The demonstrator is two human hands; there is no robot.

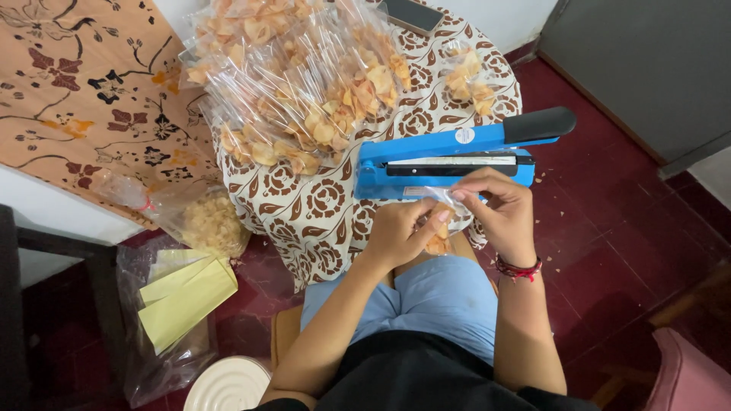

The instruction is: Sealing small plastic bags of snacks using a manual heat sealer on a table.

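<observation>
— Where is the small clear bag of chips (439, 236)?
— Just in front of the blue heat sealer (449, 164), its long axis running away from the person, mouth toward the sealer's bar.
— And the grip?
— The left hand (400, 232) and right hand (499, 213) both pinch it closed-fingered, near the sealer's front edge.

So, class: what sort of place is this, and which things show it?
Probably a home snack-packing spot: a blue heat sealer on a patterned tablecloth, a pile of filled clear chip bags, and both hands holding another small bag.
</observation>
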